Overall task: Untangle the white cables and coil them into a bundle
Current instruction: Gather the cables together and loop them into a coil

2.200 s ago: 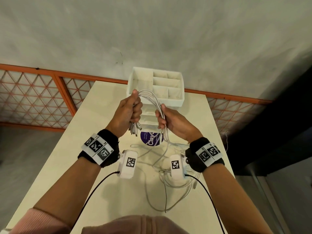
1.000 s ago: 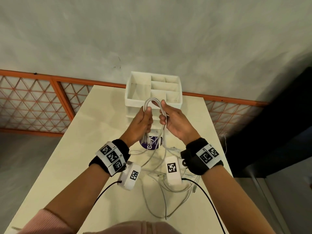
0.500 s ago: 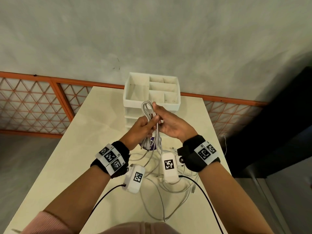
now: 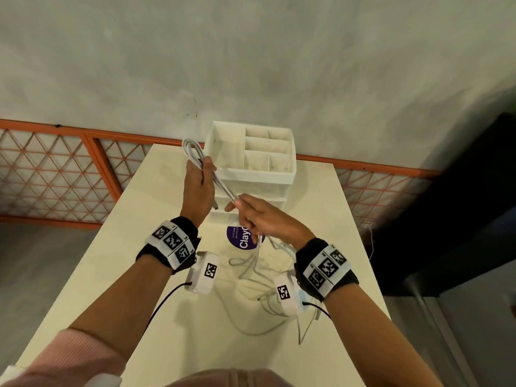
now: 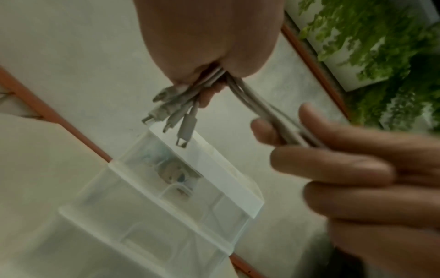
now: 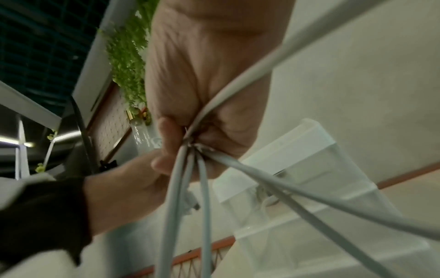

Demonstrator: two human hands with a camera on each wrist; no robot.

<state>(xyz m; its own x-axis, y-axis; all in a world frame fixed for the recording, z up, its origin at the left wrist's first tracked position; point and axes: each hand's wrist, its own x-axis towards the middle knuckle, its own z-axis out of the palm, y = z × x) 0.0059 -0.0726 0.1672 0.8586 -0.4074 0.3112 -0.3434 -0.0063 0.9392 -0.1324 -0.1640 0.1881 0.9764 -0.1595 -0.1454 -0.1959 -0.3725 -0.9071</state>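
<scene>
White cables [image 4: 208, 174] run taut between the two hands above the cream table [image 4: 156, 224]. The left hand [image 4: 198, 188] is fisted round the gathered strands, a folded loop [image 4: 191, 149] sticking up past its thumb and the plug ends [image 5: 176, 112] fanning out below its palm (seen from the left wrist). The right hand [image 4: 259, 219] pinches the same strands lower down, in front of the white compartmented organizer [image 4: 251, 174], with its other fingers loosely extended. From it the loose lengths [image 4: 251, 277] drop and sprawl over the table, beside a round purple sticker [image 4: 240, 238]. Behind stands a grey wall above an orange lattice railing [image 4: 69, 174].
</scene>
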